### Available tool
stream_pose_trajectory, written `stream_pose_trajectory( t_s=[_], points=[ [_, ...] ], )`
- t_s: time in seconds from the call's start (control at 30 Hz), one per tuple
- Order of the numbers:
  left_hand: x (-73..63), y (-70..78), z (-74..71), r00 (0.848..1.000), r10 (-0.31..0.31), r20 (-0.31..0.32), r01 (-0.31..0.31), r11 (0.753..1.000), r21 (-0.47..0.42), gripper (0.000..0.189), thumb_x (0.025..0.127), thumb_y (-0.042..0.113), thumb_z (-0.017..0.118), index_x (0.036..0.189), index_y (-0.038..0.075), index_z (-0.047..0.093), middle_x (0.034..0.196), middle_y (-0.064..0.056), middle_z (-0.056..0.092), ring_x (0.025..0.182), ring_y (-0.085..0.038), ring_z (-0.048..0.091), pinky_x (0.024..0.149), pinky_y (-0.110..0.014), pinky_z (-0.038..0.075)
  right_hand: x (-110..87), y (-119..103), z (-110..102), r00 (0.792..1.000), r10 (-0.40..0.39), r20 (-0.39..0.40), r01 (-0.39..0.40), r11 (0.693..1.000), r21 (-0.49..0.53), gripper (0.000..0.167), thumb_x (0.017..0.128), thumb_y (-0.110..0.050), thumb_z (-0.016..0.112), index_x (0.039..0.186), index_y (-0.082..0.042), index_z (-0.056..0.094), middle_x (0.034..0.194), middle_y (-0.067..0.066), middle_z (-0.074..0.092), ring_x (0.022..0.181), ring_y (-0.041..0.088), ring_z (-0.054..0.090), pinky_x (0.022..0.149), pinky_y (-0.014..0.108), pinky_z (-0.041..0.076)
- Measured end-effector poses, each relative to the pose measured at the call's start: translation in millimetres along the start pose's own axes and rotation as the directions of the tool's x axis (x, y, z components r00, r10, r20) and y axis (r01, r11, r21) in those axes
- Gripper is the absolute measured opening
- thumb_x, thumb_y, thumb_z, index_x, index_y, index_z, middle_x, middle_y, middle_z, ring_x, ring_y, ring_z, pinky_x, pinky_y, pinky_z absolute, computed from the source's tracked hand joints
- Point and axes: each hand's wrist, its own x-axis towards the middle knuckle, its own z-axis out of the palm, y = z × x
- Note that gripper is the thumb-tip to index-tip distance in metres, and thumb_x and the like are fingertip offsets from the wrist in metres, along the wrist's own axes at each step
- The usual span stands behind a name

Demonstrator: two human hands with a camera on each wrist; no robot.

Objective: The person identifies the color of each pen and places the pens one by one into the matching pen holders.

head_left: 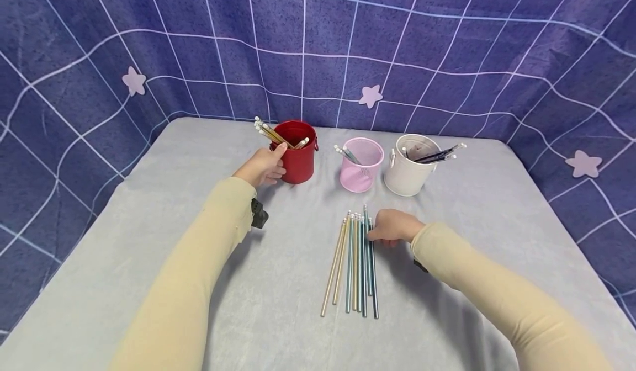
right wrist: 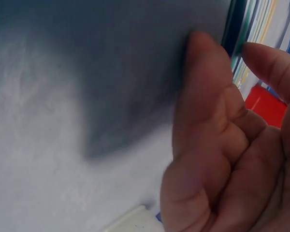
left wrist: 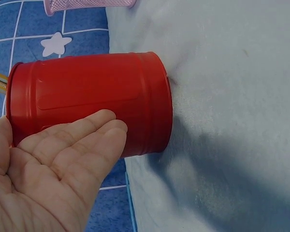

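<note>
In the head view my left hand [head_left: 263,165] holds the red bucket [head_left: 301,164] at its left side. The thumb is at the rim and the fingers lie along the outer wall, as the left wrist view shows. Gold pencils [head_left: 270,133] with white erasers lean out of this bucket. My right hand [head_left: 395,226] is at the right edge of a row of pencils [head_left: 355,266] in gold, teal and dark blue. Its thumb and index finger pinch a dark blue pencil [head_left: 374,282] near the eraser end.
A pink mesh cup [head_left: 359,179] with a few teal pencils stands right of the red bucket. Beside it is a white bucket [head_left: 404,179] with dark pencils leaning right. A purple grid-patterned cloth [head_left: 308,34] with stars hangs behind the grey-covered table [head_left: 278,305].
</note>
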Motion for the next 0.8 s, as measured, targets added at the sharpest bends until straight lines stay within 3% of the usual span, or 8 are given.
stream_pose_trajectory(
  t_s=[0.23,0.47,0.8],
  points=[
    [-1.1,0.4,0.7,1.0,-0.002,-0.008,0.002,1.0,0.004,0.073,0.103,0.047,0.027,0.141,-0.015,0.029,0.14,-0.029,0.042,0.131,-0.037,0.041,0.106,-0.046,0.035,4.9,-8,4,0.999,0.035,-0.019,-0.036,0.999,-0.03,0.031,0.084,-0.024,0.059,0.057,-0.01,0.06,0.047,-0.002,0.057,0.041,0.009,0.051,0.044,0.023,0.036],
    [1.0,0.4,1.8,1.0,-0.007,-0.006,0.007,1.0,0.003,0.073,0.102,0.048,0.028,0.141,-0.014,0.03,0.14,-0.028,0.043,0.131,-0.037,0.041,0.105,-0.047,0.036,10.9,-13,3,0.995,0.1,0.012,-0.098,0.99,-0.1,0.035,0.087,-0.03,0.059,0.059,-0.01,0.061,0.049,-0.001,0.059,0.043,0.01,0.053,0.044,0.026,0.038],
    [-1.3,0.0,0.7,1.0,-0.007,-0.01,0.007,1.0,0.008,0.073,0.103,0.048,0.027,0.141,-0.014,0.03,0.14,-0.028,0.043,0.131,-0.037,0.041,0.105,-0.046,0.036,17.3,-17,3,0.992,0.121,0.029,-0.117,0.986,-0.116,0.036,0.086,-0.03,0.054,0.057,-0.01,0.061,0.047,0.0,0.057,0.043,0.011,0.052,0.044,0.027,0.037]
  ],
)
